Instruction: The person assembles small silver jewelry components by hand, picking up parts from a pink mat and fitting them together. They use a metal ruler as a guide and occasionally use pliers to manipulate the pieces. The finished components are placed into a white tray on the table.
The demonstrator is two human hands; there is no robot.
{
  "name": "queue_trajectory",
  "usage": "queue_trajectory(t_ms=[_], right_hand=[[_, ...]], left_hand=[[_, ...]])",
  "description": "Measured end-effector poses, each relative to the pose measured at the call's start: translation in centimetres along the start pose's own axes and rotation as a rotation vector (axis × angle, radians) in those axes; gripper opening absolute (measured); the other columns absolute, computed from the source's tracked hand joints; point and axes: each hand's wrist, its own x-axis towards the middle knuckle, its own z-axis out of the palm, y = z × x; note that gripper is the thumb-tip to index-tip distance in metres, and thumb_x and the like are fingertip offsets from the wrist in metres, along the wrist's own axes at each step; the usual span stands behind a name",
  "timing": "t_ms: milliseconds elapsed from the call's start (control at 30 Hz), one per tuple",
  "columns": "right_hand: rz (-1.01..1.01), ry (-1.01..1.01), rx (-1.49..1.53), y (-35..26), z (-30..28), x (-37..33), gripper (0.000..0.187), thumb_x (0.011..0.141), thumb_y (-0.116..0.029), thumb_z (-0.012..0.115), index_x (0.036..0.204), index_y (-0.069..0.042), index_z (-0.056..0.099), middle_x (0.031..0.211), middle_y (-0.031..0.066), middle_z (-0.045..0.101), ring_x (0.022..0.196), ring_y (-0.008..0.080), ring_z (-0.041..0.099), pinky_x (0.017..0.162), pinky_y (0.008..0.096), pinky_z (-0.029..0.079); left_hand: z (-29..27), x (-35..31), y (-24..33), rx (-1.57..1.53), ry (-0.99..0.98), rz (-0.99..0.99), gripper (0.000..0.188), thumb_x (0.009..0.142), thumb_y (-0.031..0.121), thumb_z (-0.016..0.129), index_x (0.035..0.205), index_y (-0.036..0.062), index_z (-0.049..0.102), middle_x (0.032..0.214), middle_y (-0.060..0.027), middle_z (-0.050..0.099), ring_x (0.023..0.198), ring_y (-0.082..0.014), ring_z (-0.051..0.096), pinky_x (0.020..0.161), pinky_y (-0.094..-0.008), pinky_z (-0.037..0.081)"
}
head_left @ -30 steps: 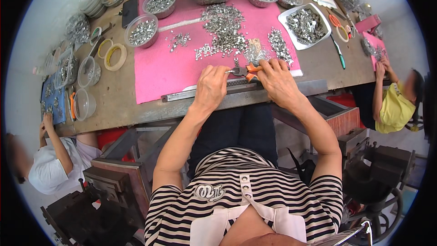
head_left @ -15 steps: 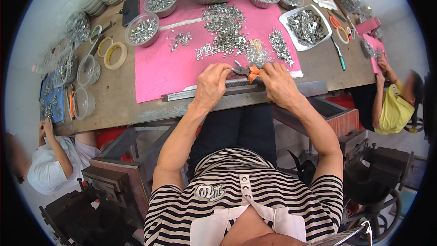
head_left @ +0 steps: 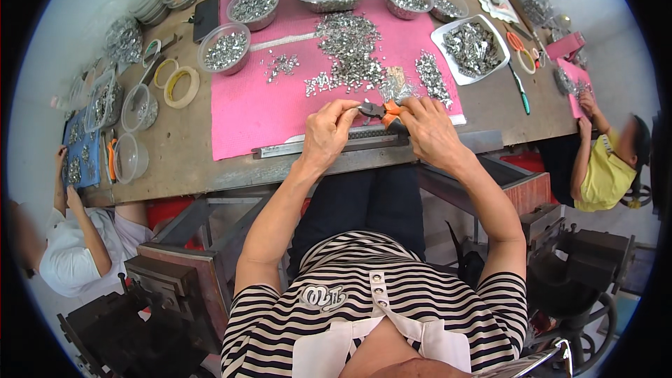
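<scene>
The right hand (head_left: 428, 128) is closed round the orange handles of small pliers (head_left: 381, 110), held just above the near edge of the pink mat (head_left: 266, 108). The left hand (head_left: 327, 133) pinches its fingertips at the plier nose; a small metal part is presumably held there, though it is too small to confirm. Judged rigid, light and slippery, such parts are best gripped by the edges. Both forearms reach forward, wrists over the metal rail (head_left: 315, 147). A heap of metal parts (head_left: 350, 49) lies beyond.
</scene>
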Motion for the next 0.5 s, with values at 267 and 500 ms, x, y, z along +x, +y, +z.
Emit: queue_trajectory(t_ms=[267, 500], right_hand=[[0.042, -0.039, 0.096, -0.14, -0.01, -0.03, 0.024, 0.082, -0.001, 0.062, 0.106, -0.003, 0.063, 0.112, 0.0125, 0.058, 0.100, 0.0297, 0.056, 0.087, 0.0418, 0.046], [-0.011, -0.092, -0.179, -0.76, -0.83, 0.54, 0.023, 0.080, -0.003, 0.065, 0.103, -0.004, 0.064, 0.108, 0.0118, 0.057, 0.097, 0.0298, 0.056, 0.086, 0.0405, 0.047]], left_hand=[[-0.19, 0.10, -0.20, -0.047, -0.037, -0.017, 0.018, 0.102, 0.009, 0.066, 0.115, 0.0006, 0.074, 0.096, -0.0103, 0.080, 0.088, -0.0132, 0.076, 0.075, -0.0284, 0.058], [0.16, 0.03, -0.93, -0.004, -0.021, 0.035, 0.016, 0.099, 0.005, 0.066, 0.112, -0.0011, 0.073, 0.094, -0.0122, 0.078, 0.083, -0.0169, 0.075, 0.071, -0.0317, 0.057]])
